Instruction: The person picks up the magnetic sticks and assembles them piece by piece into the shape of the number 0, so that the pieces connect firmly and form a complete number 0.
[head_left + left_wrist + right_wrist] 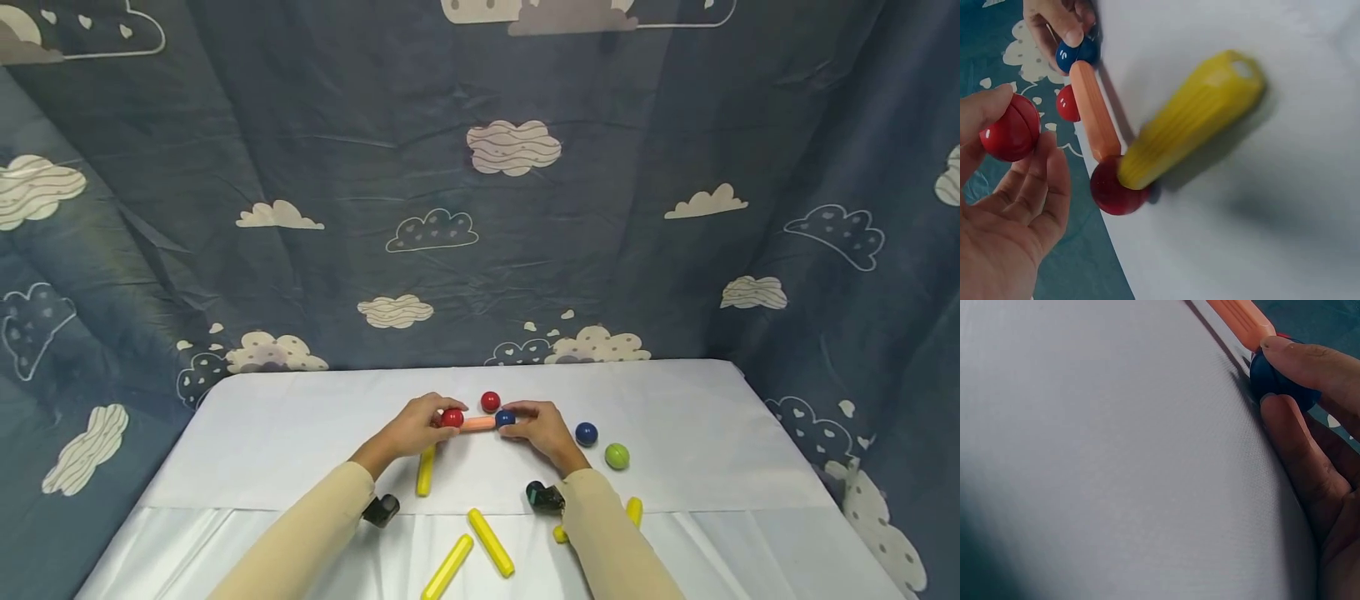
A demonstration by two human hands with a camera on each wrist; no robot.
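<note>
My left hand point(422, 427) pinches a red ball point(1015, 128) between thumb and fingers. Beside it in the left wrist view, a second red ball point(1113, 187) joins one end of an orange stick point(1094, 112) and touches the end of a yellow stick point(1191, 119). At the orange stick's other end is a blue ball point(1279, 378), which my right hand point(1316, 425) grips with thumb and fingertips. From the head view, the orange stick point(477, 424) lies between both hands, with another red ball point(491, 402) just behind it.
To the right of my right hand are a loose blue ball point(587, 433) and a green ball point(617, 456). Two yellow sticks point(491, 543) point(447, 567) lie at the front of the white table point(300, 433); more yellow shows around my right sleeve. A cloud-patterned curtain point(337, 167) hangs behind.
</note>
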